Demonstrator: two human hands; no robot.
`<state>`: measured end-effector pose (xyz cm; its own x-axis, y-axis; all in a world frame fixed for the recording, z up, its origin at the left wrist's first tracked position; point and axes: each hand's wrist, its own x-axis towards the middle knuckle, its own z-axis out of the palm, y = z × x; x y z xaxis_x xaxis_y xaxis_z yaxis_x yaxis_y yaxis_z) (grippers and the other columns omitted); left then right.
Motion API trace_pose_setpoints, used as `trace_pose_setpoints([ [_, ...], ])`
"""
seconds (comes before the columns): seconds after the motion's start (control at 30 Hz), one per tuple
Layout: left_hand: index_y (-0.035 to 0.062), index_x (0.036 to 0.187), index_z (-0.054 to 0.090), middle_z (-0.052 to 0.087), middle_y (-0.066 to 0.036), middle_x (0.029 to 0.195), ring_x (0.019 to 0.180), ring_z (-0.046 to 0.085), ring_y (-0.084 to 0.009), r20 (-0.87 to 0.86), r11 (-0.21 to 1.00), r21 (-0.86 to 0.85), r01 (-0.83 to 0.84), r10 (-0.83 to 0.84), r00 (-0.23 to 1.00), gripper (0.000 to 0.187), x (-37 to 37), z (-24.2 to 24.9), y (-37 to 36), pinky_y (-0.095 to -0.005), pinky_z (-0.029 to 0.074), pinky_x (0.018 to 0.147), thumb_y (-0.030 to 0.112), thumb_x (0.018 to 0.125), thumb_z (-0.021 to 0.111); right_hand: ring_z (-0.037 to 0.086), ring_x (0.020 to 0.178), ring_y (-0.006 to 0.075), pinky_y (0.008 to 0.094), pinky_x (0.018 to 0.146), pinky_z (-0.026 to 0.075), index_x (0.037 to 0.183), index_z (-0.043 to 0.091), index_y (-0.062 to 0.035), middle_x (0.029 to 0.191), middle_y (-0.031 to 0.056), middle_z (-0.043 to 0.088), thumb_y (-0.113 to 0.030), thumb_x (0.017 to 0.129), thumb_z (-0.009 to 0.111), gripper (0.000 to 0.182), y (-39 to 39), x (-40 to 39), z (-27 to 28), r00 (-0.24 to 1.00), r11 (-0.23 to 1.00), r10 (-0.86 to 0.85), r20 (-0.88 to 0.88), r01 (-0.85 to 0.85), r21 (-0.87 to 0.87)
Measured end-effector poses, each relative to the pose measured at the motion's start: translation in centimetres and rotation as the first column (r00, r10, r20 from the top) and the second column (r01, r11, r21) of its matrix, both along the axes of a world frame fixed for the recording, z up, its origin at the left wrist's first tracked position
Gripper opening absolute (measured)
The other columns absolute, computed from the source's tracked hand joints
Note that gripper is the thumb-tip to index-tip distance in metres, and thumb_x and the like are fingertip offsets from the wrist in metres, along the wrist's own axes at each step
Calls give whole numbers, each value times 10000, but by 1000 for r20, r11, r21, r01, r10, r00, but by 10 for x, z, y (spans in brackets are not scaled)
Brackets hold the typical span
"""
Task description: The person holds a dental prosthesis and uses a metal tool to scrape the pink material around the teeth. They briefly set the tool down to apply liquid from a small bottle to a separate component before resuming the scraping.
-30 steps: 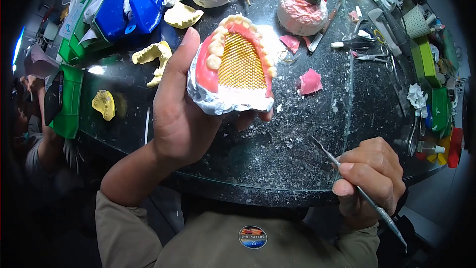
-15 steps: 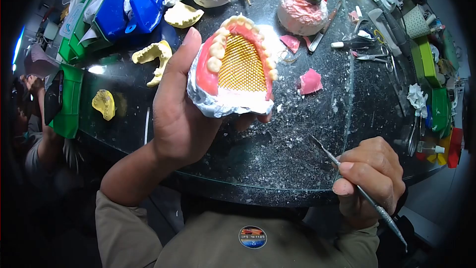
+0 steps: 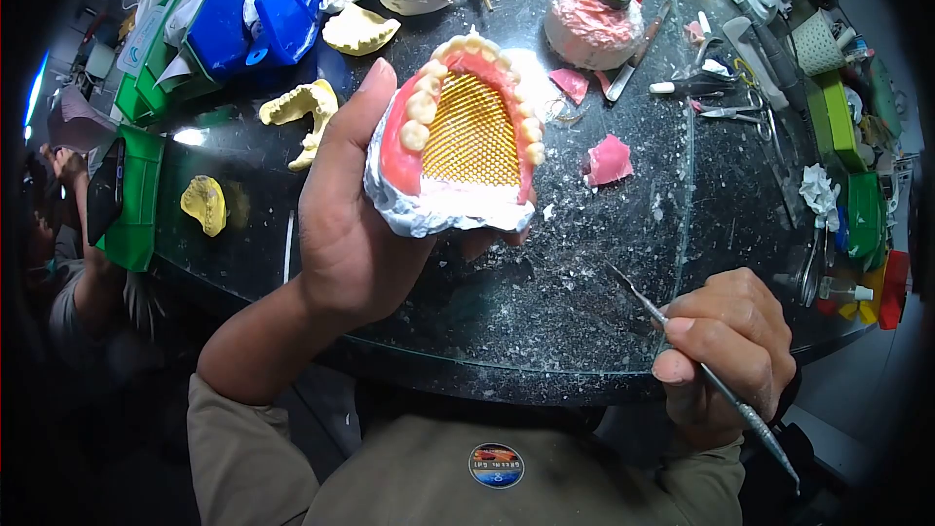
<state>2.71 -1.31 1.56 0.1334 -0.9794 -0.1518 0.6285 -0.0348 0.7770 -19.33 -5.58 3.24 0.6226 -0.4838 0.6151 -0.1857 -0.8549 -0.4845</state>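
Observation:
My left hand (image 3: 355,224) grips a plaster dental model (image 3: 409,214) from below and from its left side, above the bench. On the model sits a denture setup with pink wax (image 3: 397,161), a row of cream teeth (image 3: 419,109) and a gold mesh (image 3: 472,131) across the palate. The fingers under the model are mostly hidden. Lower right, my right hand (image 3: 730,351) pinches a thin metal wax carver (image 3: 737,399), its pointed tip aimed up and left. That tip is apart from the model.
White crumbs litter the dark bench (image 3: 487,331). Pink wax pieces (image 3: 610,161) lie right of the model, below a pink-coated round block (image 3: 596,24) and a knife (image 3: 638,54). Yellow casts (image 3: 312,117) and blue bins (image 3: 282,10) are left; scissors (image 3: 730,115) and other tools lie right.
The model in my left hand has tilted slightly and shifted a little left. My right hand and the carver look the same.

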Motion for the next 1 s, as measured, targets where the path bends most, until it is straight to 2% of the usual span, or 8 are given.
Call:
trace_pose_setpoints([
  [0.6,41,1149,442,546,-194,1022,612,556,-224,-44,1000,16,17,-16,999,525,2,0,0,-260,437,448,442,941,175,574,518,139,247,459,433,833,556,-82,618,35,577,-275,748,701,257,0,1,1,1000,1000,4,-1,-4,6],
  [0.8,37,1166,428,536,-209,1043,633,559,-225,-40,999,5,43,-43,998,527,4,-1,1,-284,462,488,442,943,174,573,520,148,254,465,438,835,557,-75,623,39,578,-262,742,708,258,0,1,1,1000,1000,14,-2,-14,15],
  [1.0,33,1171,424,523,-216,1064,646,564,-229,-84,1000,26,0,3,996,530,-1,2,0,-300,470,504,439,943,170,571,519,149,254,466,437,836,555,-72,623,41,577,-256,745,709,257,-1,1,1,1000,1000,17,-4,-17,16],
])
